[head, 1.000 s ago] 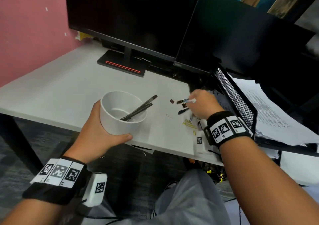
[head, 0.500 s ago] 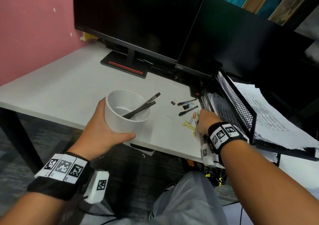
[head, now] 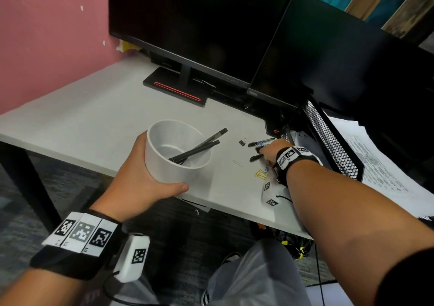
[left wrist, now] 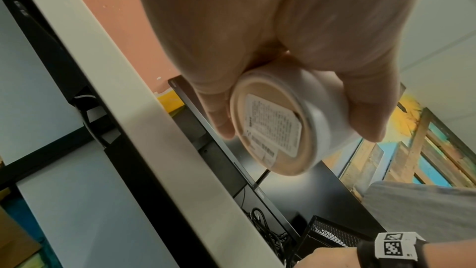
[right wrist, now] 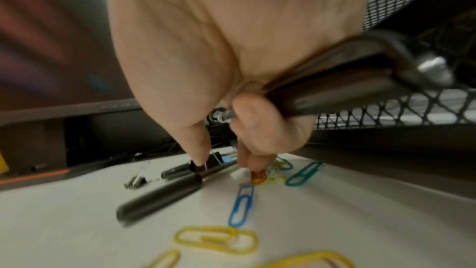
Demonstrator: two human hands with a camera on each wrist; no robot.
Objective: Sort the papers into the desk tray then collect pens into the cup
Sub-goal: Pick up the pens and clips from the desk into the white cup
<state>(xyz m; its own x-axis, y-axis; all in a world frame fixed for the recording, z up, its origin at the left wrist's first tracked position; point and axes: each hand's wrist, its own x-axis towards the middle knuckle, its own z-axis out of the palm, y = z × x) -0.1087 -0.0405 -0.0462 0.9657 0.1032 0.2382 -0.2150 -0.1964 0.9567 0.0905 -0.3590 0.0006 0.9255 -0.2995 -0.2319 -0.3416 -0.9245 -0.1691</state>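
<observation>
A white cup [head: 178,151] with two black pens [head: 197,150] leaning in it is held off the desk's front edge by my left hand [head: 143,176], thumb on the near wall; the left wrist view shows its labelled base [left wrist: 273,129]. My right hand [head: 270,150] is down on the desk beside the black mesh tray [head: 328,141], which holds papers [head: 375,160]. In the right wrist view its curled fingers grip a dark pen [right wrist: 347,80], while thumb and forefinger [right wrist: 226,162] touch down at a black pen [right wrist: 165,197] lying on the desk. Another pen [head: 260,143] lies just beyond.
Coloured paper clips [head: 260,174] and a small binder clip [head: 242,143] are scattered around the loose pens. Two dark monitors [head: 199,23] stand at the back of the white desk [head: 94,117], and a pink wall is on the left.
My right hand drew back toward the paper clips, then reached forward again to the loose pens by the tray. The left hand keeps the cup in about the same place.
</observation>
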